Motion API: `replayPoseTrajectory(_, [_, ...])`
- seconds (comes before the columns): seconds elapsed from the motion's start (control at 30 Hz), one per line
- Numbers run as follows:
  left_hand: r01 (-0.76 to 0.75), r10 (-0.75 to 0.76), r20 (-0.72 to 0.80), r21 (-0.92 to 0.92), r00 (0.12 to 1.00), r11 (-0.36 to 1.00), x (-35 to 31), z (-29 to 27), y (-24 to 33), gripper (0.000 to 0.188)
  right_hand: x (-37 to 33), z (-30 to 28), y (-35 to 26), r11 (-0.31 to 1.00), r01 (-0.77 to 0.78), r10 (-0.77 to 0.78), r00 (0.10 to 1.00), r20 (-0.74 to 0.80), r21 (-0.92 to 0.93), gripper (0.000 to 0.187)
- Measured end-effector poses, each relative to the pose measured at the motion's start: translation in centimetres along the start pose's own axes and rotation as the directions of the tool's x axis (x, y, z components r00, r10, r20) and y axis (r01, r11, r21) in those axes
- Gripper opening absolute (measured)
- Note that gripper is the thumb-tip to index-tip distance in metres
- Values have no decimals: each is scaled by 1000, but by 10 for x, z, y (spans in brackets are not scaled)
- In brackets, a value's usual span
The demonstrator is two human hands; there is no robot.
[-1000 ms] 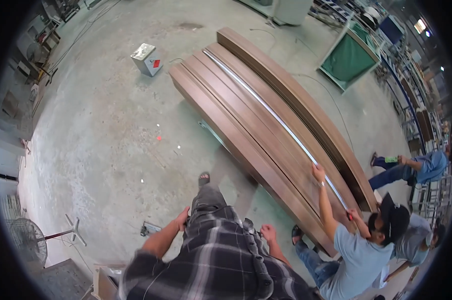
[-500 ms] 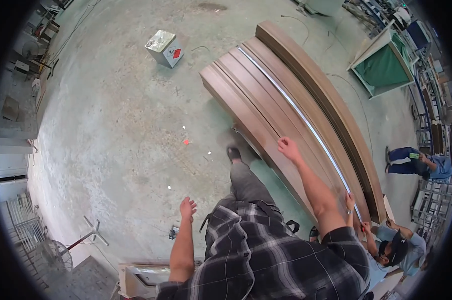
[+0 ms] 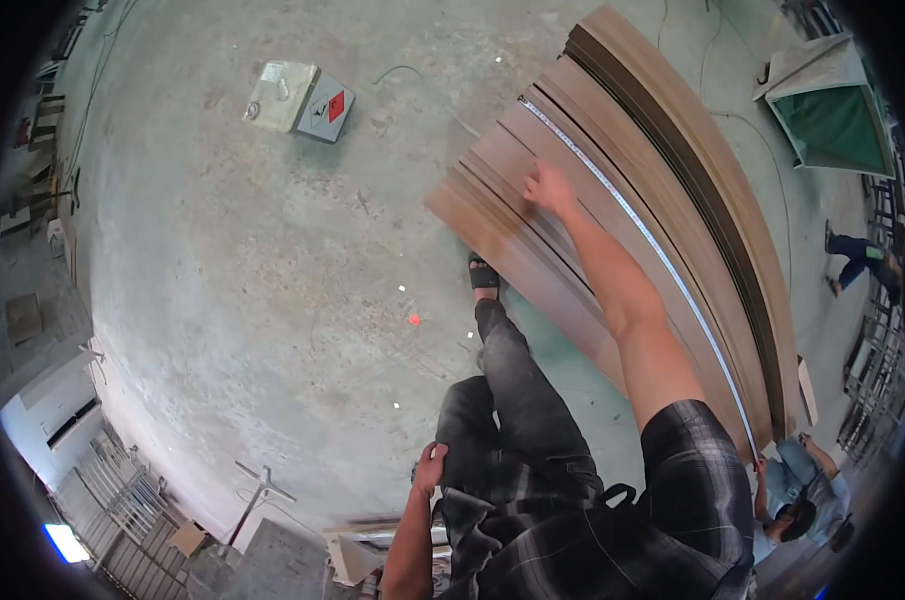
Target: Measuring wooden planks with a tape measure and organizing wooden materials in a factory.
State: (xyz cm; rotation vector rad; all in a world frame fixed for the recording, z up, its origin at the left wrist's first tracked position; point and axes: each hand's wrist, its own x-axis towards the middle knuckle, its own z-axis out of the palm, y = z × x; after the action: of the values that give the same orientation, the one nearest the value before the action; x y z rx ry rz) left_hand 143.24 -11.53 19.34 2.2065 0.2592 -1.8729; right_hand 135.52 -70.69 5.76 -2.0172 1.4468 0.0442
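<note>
Right hand (image 3: 547, 187) over long brown wood-grain panels (image 3: 649, 185), near thin white measuring tape (image 3: 623, 200); left hand (image 3: 431, 466) beside grey-trousered thigh (image 3: 468, 425); both curled, grip unclear.

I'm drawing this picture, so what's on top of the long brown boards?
A pale measuring tape lies along the long brown boards. The right hand is over them too; whether it touches isn't clear. The right forearm covers part, which can't be seen.
</note>
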Motion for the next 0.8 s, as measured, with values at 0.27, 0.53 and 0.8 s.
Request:
replayPoseTrajectory(0.27, [43,27,-123,530,992,847,47,-29,165,88,104,-8,-37,986,-151,144,985,-97,-74,76])
replayPoseTrajectory(0.53, [-147,139,91,865,986,480,135,-27,261,99,109,-10,-24,980,-181,172,979,-106,-81,66])
replayPoseTrajectory(0.8, [-23,290,-16,991,957,132,152,-30,346,85,104,-13,-24,961,-268,259,958,-122,-69,82])
